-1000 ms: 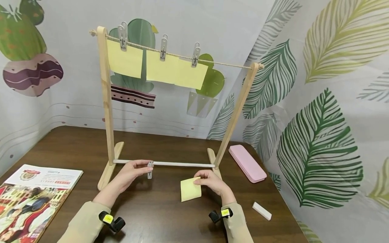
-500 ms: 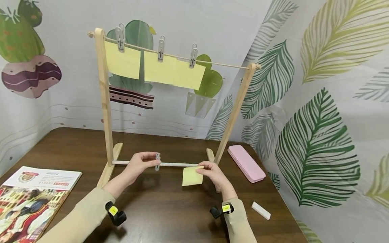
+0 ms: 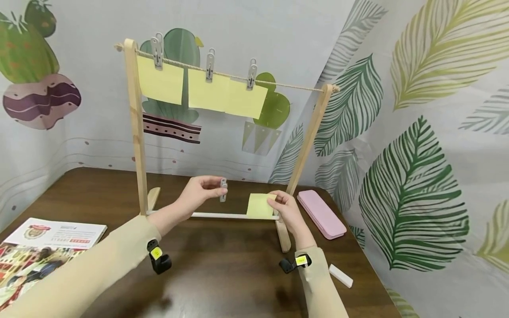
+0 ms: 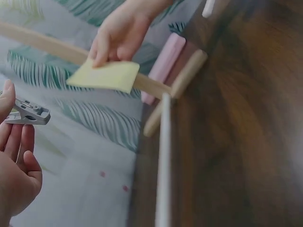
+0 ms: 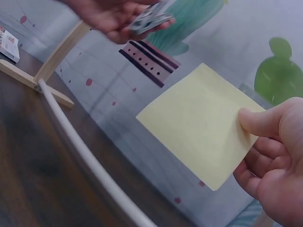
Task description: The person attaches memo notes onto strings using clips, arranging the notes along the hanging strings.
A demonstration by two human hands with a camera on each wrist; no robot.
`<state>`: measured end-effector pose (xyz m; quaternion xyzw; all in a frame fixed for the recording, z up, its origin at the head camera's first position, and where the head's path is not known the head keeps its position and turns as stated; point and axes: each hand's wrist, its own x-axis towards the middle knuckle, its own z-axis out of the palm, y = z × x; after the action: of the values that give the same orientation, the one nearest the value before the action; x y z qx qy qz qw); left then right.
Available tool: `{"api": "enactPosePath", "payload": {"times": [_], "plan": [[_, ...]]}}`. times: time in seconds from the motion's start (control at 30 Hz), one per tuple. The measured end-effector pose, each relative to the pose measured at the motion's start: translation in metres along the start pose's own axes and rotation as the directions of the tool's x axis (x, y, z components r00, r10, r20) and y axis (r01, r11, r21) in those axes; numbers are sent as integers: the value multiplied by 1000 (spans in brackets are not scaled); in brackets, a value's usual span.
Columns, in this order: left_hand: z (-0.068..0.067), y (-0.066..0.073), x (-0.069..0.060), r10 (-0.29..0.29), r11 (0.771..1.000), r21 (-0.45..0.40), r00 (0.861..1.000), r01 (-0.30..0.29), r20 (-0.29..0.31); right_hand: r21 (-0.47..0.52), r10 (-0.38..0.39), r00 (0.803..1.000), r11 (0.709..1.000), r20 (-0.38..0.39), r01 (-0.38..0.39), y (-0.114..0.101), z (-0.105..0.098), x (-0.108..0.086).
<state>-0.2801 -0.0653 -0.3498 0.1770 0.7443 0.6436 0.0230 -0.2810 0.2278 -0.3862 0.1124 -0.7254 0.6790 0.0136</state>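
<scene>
My left hand [image 3: 199, 196] pinches a grey clothespin [image 3: 223, 190] between thumb and fingers, just above the white rod of the stand. In the left wrist view that clothespin [image 4: 31, 112] appears at the left edge. A yellow sticky note [image 3: 260, 206] is pinched by its right edge in my right hand [image 3: 289, 213], near the stand's right post. The right wrist view shows the blank face of the note [image 5: 199, 127]. Higher up, a string [image 3: 294, 85] runs across the wooden stand [image 3: 135, 128], where three clothespins [image 3: 210, 65] hold yellow notes [image 3: 161, 83].
A pink case [image 3: 321, 214] lies on the table to the right, with a small white block [image 3: 340, 276] nearer me. At the left lies a magazine [image 3: 51, 234]. The white rod [image 3: 222, 215] joins the stand's feet on the dark table [image 3: 214, 282].
Both hands have risen from near the table to about the rod's height or above. The left hand with the clothespin has also moved right; the note has shifted slightly right.
</scene>
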Motion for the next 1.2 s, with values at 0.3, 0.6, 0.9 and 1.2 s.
{"api": "enactPosePath", "payload": {"times": [0.3,0.6,0.9,1.2], "plan": [[10,65,17,82,997,7,996,-82,42,-56,-136,990,989,-28,134,-39,0,14],[16,112,36,183,983,12,982,-184,34,-129,-226,965,969,-134,209,-80,4,29],[28,156,50,264,961,70,964,-267,39,-107,-289,926,957,-243,271,-124,7,39],[33,177,61,285,958,-25,958,-285,5,-84,-379,886,925,-266,370,-156,10,52]]}}
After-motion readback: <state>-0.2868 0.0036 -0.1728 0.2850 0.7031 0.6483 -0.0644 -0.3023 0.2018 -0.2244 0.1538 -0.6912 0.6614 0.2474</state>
